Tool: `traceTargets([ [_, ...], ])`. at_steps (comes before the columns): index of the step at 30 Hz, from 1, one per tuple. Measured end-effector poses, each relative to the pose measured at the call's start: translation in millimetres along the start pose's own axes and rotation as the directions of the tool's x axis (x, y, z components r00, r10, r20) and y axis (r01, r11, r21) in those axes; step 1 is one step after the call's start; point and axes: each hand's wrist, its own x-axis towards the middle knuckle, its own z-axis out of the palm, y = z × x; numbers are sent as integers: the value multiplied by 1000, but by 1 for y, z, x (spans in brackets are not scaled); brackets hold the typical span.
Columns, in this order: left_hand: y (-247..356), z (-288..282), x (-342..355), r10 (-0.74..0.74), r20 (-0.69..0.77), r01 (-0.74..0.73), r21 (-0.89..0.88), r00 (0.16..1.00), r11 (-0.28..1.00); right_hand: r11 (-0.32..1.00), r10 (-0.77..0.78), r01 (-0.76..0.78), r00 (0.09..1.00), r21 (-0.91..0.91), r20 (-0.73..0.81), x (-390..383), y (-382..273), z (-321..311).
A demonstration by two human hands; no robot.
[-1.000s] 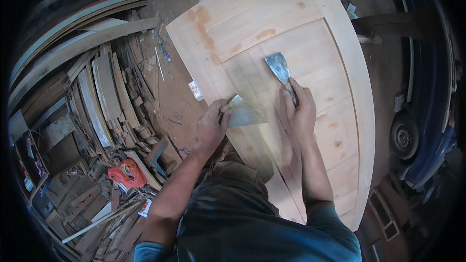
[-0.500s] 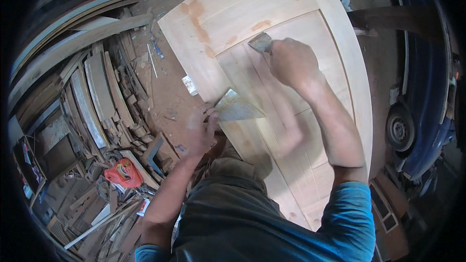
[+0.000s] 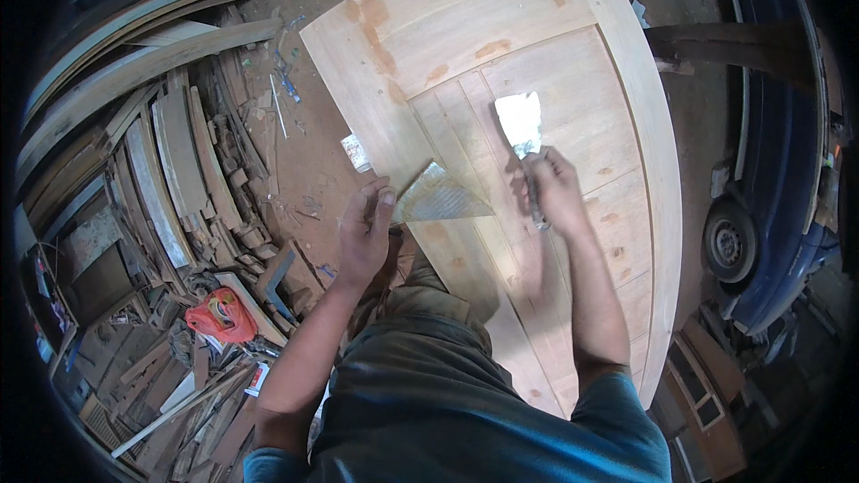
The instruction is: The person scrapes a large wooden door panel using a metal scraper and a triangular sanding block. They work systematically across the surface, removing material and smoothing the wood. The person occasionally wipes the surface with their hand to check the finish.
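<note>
My right hand [image 3: 557, 188] is wrapped round the handle of a putty knife [image 3: 519, 121]. Its wide blade points away from me, over the panel, and shines bright white. Below lies a pale wooden door [image 3: 586, 143] with recessed panels, grooves and several orange-brown filler patches. A greyish triangular sheet [image 3: 443, 199] with a mottled surface rests on the door's near left part. Right beside its left corner is my left hand [image 3: 362, 233], fingers loosely bent and thumb apart, seemingly holding nothing. Whether it touches the sheet's corner is hard to make out.
Curved boards and wood offcuts [image 3: 170, 161] are piled along the left. A red plastic container [image 3: 221, 315] sits among scraps at lower left. On the right stands a dark blue vehicle [image 3: 783, 152] with its wheel [image 3: 732, 240]. A small crumpled piece [image 3: 355, 152] shows at the door's left edge.
My right hand has drawn the putty knife back toward me and turned it, so the blade now points away. My left hand has shifted slightly left, off the sheet's corner.
</note>
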Motion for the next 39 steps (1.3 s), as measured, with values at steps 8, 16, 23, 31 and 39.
traceTargets([
  [8,8,3,3,-37,11,39,-143,999,989,621,-627,512,778,-594,15,9,38,51],
  [16,1,-5,1,-38,-3,37,-135,999,990,524,-654,467,756,-713,14,14,42,69],
  [23,3,-9,-3,-85,-9,81,-204,996,976,463,-673,450,739,-764,28,16,47,78],
  [31,1,-12,-3,-102,-31,95,-164,994,982,474,-784,481,611,-737,-106,20,38,85],
  [39,-5,-13,-5,-93,9,93,-152,996,984,517,-738,496,671,-698,-70,13,35,84],
])
